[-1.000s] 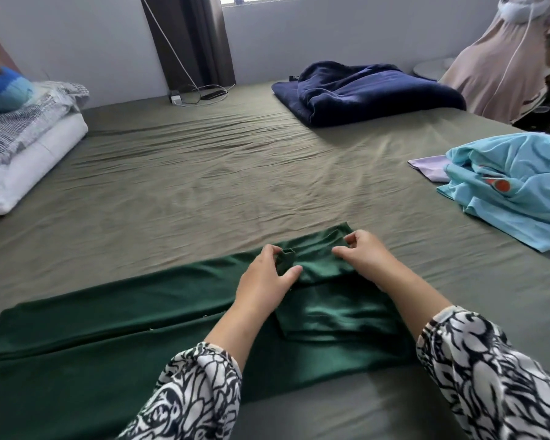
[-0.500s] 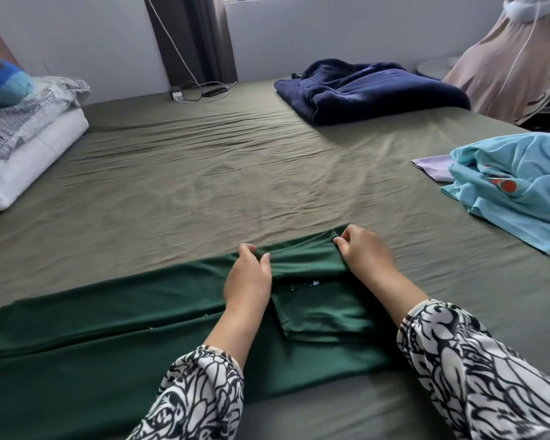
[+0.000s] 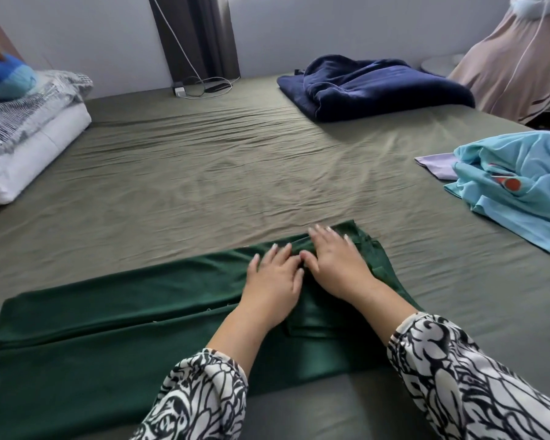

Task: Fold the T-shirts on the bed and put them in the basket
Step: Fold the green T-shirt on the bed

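A dark green T-shirt (image 3: 108, 319) lies folded into a long band across the near part of the bed (image 3: 219, 173). My left hand (image 3: 275, 281) and my right hand (image 3: 337, 265) lie flat side by side on its right end, fingers straight, pressing the folded cloth down. A crumpled light blue T-shirt (image 3: 521, 185) lies at the right edge of the bed, with a bit of a lilac garment (image 3: 435, 163) showing beside it. No basket is in view.
A dark navy blanket (image 3: 372, 84) lies folded at the far right of the bed. Pillows and patterned bedding (image 3: 23, 128) are stacked at the left. A charger and cables (image 3: 200, 87) lie by the curtain at the far edge. A person in pale clothing (image 3: 518, 58) is at the far right.
Both hands let go of the green shirt's pinched top edge and came together, now lying flat on the folded right end. The camera view shifted slightly.
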